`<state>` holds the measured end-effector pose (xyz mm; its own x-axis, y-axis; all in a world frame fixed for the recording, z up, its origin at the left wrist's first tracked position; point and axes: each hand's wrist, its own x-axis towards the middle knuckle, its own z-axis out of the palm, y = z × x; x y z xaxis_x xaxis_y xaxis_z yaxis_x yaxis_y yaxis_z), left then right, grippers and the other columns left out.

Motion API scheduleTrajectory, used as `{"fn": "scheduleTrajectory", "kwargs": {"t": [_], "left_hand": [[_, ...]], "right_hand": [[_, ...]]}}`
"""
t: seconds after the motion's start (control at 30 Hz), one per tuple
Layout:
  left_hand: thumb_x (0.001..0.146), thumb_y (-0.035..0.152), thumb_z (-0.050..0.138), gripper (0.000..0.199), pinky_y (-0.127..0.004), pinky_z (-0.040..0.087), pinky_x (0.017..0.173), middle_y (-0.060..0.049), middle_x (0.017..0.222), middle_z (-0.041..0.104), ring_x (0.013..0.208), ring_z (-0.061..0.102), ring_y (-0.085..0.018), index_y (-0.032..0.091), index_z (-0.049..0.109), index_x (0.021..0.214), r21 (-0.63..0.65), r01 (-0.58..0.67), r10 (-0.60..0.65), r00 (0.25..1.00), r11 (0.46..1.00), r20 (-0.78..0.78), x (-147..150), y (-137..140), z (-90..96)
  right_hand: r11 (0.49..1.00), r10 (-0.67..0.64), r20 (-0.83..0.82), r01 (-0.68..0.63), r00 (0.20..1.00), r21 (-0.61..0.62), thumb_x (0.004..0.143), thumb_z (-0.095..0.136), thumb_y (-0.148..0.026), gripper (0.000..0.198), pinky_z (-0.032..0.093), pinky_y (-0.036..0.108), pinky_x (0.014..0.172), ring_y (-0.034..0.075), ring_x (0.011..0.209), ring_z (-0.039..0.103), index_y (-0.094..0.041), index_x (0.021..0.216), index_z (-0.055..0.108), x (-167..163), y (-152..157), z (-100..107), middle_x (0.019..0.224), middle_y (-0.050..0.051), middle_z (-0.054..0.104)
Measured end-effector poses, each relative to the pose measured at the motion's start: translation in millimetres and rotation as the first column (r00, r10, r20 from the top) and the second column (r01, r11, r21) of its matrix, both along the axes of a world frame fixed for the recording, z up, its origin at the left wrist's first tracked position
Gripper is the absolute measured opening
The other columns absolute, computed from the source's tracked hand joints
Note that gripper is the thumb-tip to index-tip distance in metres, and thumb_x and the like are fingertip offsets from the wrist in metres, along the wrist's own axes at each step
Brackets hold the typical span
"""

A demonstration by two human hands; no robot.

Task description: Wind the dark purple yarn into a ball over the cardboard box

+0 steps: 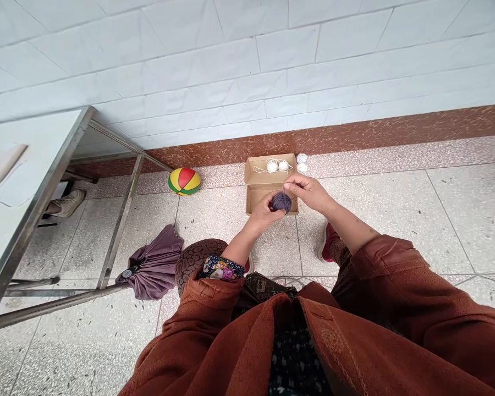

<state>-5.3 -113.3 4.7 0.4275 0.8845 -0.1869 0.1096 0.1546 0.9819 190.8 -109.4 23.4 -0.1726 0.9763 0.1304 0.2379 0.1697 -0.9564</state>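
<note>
My left hand (267, 213) is closed around a ball of dark purple yarn (282, 202). Just up and to the right, my right hand (307, 191) pinches a strand of the same yarn, which runs down to the ball. Below both hands an open cardboard box (256, 193) lies on the floor, partly hidden by them. Two white yarn balls (278, 165) with loose ends rest on its raised lid part. Two more white balls (301, 163) stand on the floor against the box's right side.
A metal-framed table (79, 132) stands at left, with another person's shoe (70, 203) beneath it. A colourful ball (184, 181) lies by the wall. A folded purple umbrella (157, 267) leans near my knee. The tiled wall (214, 118) rises behind the box.
</note>
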Motion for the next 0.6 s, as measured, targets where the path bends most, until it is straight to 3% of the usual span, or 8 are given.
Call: {"fn": "scheduleTrajectory", "kwargs": {"t": [0.13,0.3,0.47,0.6], "left_hand": [[0.064,0.024,0.081,0.087,-0.032,0.05,0.083,-0.003,0.105,0.067,0.092,0.063,-0.018,0.025,0.05,0.145,-0.081,0.083,-0.067,0.981,0.993,0.184,2.0,-9.3,11.7],[0.067,0.028,0.076,0.069,-0.028,0.051,0.074,-0.007,0.125,0.064,0.094,0.061,-0.018,0.026,0.061,0.135,-0.186,0.092,-0.03,0.95,0.978,0.312,-1.4,-12.1,22.5],[0.068,0.024,0.077,0.058,-0.025,0.048,0.068,-0.003,0.108,0.067,0.082,0.059,-0.013,0.024,0.065,0.125,-0.227,-0.117,0.168,0.96,0.967,0.224,-6.3,-2.8,17.1],[0.074,0.028,0.072,0.052,-0.026,0.048,0.068,-0.001,0.098,0.067,0.077,0.058,-0.013,0.024,0.063,0.124,-0.098,-0.214,0.221,0.973,0.972,0.061,-8.1,4.2,5.3]], "right_hand": [[0.997,-0.067,0.07,0.071,0.995,-0.044,0.096,0.057,-0.048,0.03,0.043,0.031,0.071,0.017,0.073,0.053,-0.021,0.085,0.066,-3.0,2.5,-15.8,0.076,0.0,0.062],[0.992,0.037,0.216,-0.009,0.976,-0.127,0.095,0.057,-0.035,0.021,0.044,0.03,0.072,0.02,0.075,0.061,-0.021,0.09,0.072,-10.4,-2.8,-26.6,0.077,0.001,0.07],[0.969,0.246,0.289,-0.224,0.925,-0.108,0.093,0.061,-0.03,0.016,0.043,0.029,0.072,0.018,0.075,0.061,-0.021,0.086,0.071,-9.3,-7.1,-22.5,0.079,0.001,0.07],[0.901,0.433,0.211,-0.422,0.876,-0.1,0.095,0.06,-0.036,0.023,0.041,0.028,0.069,0.014,0.069,0.054,-0.021,0.079,0.068,-7.6,-10.3,-10.2,0.074,-0.002,0.064]]}}
